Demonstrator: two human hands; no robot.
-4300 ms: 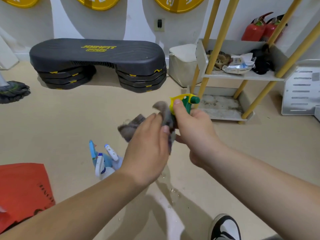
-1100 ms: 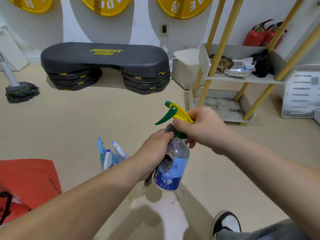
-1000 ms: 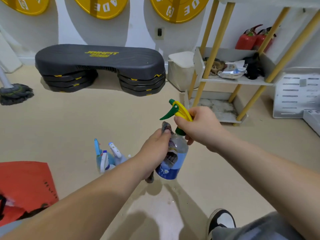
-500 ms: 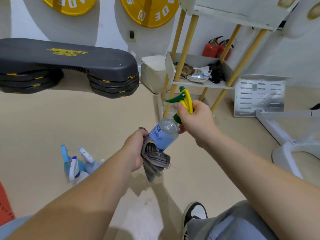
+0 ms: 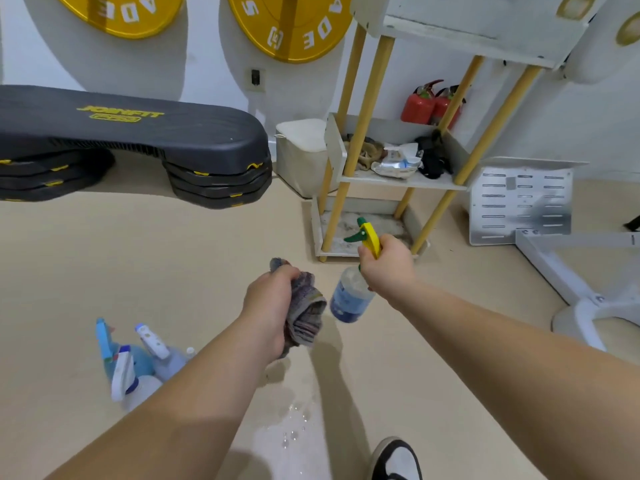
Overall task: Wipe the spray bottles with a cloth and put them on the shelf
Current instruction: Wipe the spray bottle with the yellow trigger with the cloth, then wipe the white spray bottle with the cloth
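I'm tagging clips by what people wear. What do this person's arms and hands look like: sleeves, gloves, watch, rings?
The left forearm and right forearm are bare to the frame's edge, with no sleeve in view. The left hand and right hand wear no gloves, and no watch, bracelet or ring shows on the sides visible.

right grip (image 5: 388,268) holds bottle (image 5: 348,299) by the neck, tilted | left grip (image 5: 270,306) clutches bunched cloth (image 5: 306,313) just beside it, not touching | other bottles (image 5: 135,362) clustered on floor (image 5: 173,254), left | shelf (image 5: 433,184) ahead | droplets (image 5: 294,427) on floor
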